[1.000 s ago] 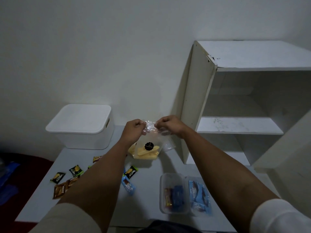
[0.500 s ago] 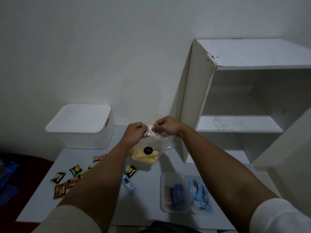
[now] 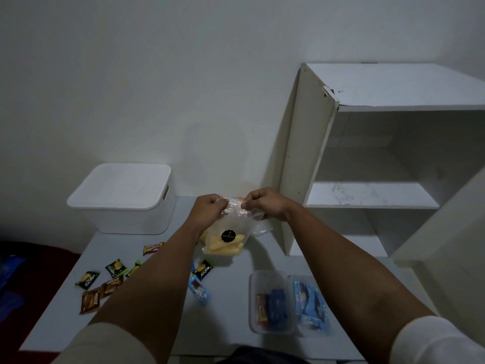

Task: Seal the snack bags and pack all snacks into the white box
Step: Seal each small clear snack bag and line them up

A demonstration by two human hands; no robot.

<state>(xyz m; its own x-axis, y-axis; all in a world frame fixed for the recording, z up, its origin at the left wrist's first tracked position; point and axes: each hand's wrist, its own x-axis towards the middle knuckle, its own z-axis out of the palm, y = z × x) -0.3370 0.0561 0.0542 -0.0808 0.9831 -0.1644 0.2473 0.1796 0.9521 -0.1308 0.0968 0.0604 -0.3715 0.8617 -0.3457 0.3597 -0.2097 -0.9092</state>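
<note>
Head view: both hands are raised over the middle of the desk (image 3: 231, 311) and hold one clear bag (image 3: 231, 232) by its top edge. The left hand (image 3: 208, 211) has its grip clamped on the bag's left corner, fingers curled in; the right hand (image 3: 265, 204) has its grip clamped on the right corner, thumb and fingers pinching the crinkled plastic. The two hands are near each other with a short stretch of the bag's mouth between them. The bag hangs down from them; pale yellow snacks (image 3: 225, 248) sit in its bottom behind a round black sticker (image 3: 229, 236). Whether its bottom touches the desk cannot be told.

At 10 o'clock from the bag stands the white box (image 3: 123, 203), its lid on, at the back left of the desk. At 7 to 8 o'clock small sachets (image 3: 99, 287) lie scattered, green and brown, with a red one (image 3: 153, 248) nearer the box. A blue packet (image 3: 199, 288) lies at 6 o'clock, just beside the left forearm. At 5 o'clock a clear tub (image 3: 270, 302) holds blue and red packets, and a bag of blue packets (image 3: 311, 306) lies touching its right side. A white shelf unit (image 3: 367, 158) stands at 3 o'clock.
</note>
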